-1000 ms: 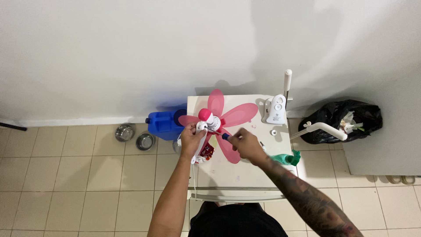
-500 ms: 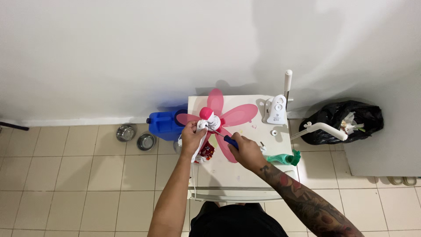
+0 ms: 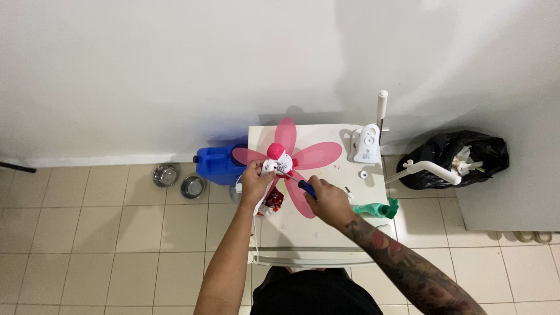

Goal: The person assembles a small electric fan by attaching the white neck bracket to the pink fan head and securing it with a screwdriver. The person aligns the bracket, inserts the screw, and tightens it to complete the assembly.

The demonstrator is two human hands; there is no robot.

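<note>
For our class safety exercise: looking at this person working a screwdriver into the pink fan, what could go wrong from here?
1. The screwdriver could slip toward the left hand gripping the fan hub.
2. The thin pink blades might bend or crack under the right hand.
3. The small white part, lying loose on the table, could roll off.

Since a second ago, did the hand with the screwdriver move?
Yes. The right hand slid down and toward the person, away from the white housing at the table's back.
</note>
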